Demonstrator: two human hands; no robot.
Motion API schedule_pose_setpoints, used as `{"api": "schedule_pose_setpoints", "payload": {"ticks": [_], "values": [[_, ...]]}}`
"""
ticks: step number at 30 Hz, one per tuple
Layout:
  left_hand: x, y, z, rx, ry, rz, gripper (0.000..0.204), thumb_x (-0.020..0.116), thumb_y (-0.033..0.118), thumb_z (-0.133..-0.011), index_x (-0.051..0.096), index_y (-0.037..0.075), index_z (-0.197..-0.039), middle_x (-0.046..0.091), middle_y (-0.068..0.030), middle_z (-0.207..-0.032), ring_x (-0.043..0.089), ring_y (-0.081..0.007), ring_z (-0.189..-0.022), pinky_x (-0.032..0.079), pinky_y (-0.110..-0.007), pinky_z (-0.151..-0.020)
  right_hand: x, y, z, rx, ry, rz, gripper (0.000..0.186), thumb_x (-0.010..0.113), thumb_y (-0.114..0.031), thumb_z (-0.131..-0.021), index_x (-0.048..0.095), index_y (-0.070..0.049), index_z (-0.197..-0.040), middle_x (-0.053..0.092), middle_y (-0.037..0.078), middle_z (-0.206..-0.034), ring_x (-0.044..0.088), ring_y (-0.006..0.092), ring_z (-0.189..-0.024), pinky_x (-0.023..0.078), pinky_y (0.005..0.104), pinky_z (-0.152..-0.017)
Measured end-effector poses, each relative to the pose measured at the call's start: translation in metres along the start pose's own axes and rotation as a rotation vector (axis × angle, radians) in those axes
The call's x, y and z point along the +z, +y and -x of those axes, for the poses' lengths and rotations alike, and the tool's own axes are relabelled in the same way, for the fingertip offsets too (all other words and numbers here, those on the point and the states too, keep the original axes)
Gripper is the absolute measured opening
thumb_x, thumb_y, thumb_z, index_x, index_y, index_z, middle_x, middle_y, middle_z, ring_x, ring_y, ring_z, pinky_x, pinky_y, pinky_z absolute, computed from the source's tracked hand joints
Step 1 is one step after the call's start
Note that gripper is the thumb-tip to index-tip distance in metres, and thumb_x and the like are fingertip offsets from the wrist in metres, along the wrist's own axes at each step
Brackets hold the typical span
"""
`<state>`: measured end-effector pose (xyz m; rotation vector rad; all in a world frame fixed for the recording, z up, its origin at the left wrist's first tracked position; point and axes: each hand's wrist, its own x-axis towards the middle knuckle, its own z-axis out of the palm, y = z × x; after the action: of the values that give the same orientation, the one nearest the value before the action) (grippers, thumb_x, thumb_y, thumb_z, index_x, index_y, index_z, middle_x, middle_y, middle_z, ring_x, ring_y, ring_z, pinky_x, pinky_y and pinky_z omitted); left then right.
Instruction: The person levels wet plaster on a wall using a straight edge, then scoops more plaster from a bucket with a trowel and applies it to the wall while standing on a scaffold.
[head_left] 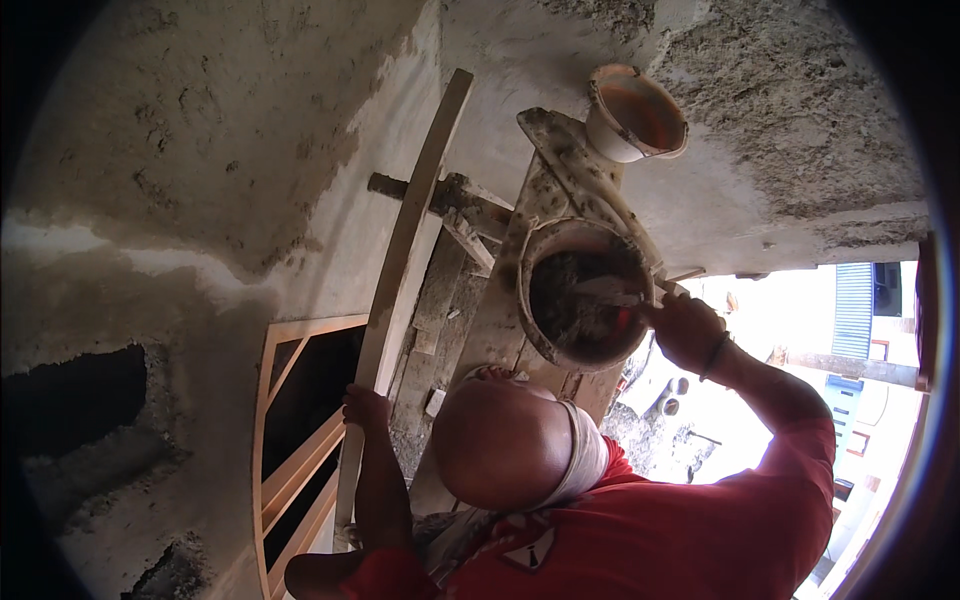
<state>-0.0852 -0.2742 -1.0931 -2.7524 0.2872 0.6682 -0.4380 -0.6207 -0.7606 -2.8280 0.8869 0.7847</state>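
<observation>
Neither of my hands shows in the head view. A person in a red shirt [660, 530] works close below me, their head [500, 440] wrapped with a white cloth. One of their hands [365, 408] grips a long wooden straightedge [410, 230] that leans on the plastered wall. Their other hand [685, 328], with a dark band at the wrist, holds a trowel [610, 292] inside a round pan of grey mortar [575, 295].
The pan rests on a mortar-caked plank [490, 330] on rough wooden supports. A white bucket with an orange inside [635, 112] sits beyond it. A wooden window frame [300, 440] and rough wet plaster [200, 150] fill the left. A bright street [850, 340] lies right.
</observation>
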Motion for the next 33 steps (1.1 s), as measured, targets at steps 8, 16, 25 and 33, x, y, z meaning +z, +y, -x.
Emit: {"api": "schedule_pose_setpoints", "payload": {"ticks": [8, 16, 25, 33], "values": [[0.007, -0.004, 0.003, -0.011, 0.063, -0.053, 0.057, 0.071, 0.024, -0.076, 0.040, 0.003, -0.119, 0.052, -0.0177, -0.113, 0.057, -0.0374, -0.103, 0.046, -0.055, -0.085, 0.035, 0.016, -0.050, -0.231, -0.060, -0.112, 0.029, 0.056, -0.020, -0.087, 0.062, -0.002, -0.110, 0.067, 0.017, -0.086, 0.068, 0.0287, -0.076, 0.054, 0.0403, -0.066], [0.009, 0.004, -0.002, 0.029, 0.029, -0.051, 0.065, 0.068, 0.024, -0.079, 0.034, 0.001, -0.129, 0.048, -0.0202, -0.118, 0.054, -0.0386, -0.108, 0.044, -0.057, -0.085, 0.076, 0.230, -0.183, 0.789, 0.379, -1.662, 0.077, 0.064, -0.053, -0.082, 0.035, -0.012, -0.140, 0.054, 0.022, -0.123, 0.062, 0.0348, -0.091, 0.053, 0.0487, -0.071], [0.010, -0.003, -0.001, 0.024, 0.073, -0.072, 0.065, 0.069, 0.026, -0.078, 0.033, 0.002, -0.126, 0.048, -0.0209, -0.112, 0.055, -0.0368, -0.100, 0.044, -0.054, -0.082, 0.111, 0.275, -0.261, 0.811, 0.528, -2.241, 0.100, 0.069, -0.062, -0.074, 0.018, -0.017, -0.147, 0.026, 0.039, -0.139, 0.042, 0.0550, -0.120, 0.042, 0.0618, -0.095], [0.014, 0.002, 0.001, 0.019, 0.096, -0.089, 0.054, 0.065, 0.024, -0.081, 0.039, 0.003, -0.124, 0.050, -0.0184, -0.112, 0.056, -0.0361, -0.102, 0.044, -0.054, -0.082, 0.126, 0.284, -0.284, 0.235, 0.644, -2.357, 0.059, 0.051, -0.039, -0.094, 0.032, -0.007, -0.140, 0.040, 0.022, -0.139, 0.042, 0.0449, -0.125, 0.041, 0.0637, -0.100]]}}
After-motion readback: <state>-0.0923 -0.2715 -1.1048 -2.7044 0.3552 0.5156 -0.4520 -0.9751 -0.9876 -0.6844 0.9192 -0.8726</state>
